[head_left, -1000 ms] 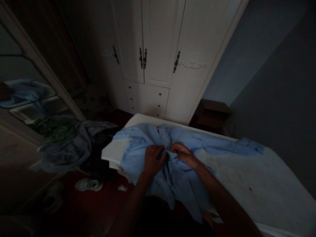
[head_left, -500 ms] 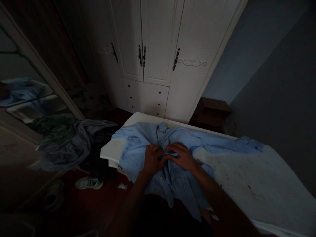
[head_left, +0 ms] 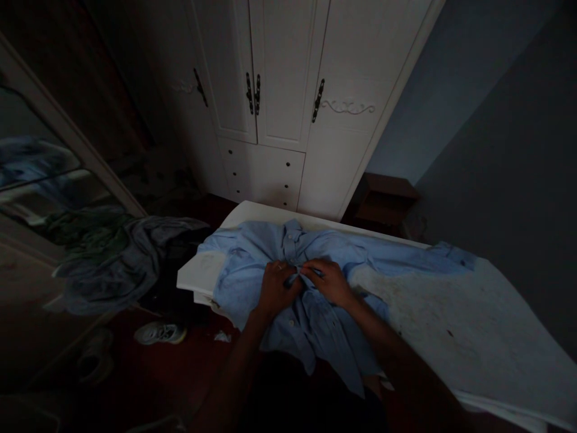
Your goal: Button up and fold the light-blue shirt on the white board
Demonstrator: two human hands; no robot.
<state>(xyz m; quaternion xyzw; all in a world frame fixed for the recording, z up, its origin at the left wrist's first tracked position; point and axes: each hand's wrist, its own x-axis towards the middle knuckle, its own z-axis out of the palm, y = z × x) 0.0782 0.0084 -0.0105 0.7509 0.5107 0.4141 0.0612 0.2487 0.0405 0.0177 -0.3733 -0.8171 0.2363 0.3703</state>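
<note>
A person's left hand (head_left: 278,290) and right hand (head_left: 327,281) pinch the front of a blue shirt (head_left: 250,255), each grip closed on its fabric, as it lies spread across a white bench (head_left: 451,328), hem hanging over the near edge, before a white wardrobe (head_left: 283,105).

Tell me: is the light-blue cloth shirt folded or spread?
Spread, though rumpled: one long sleeve of the shirt stretches along the white tabletop.
</note>
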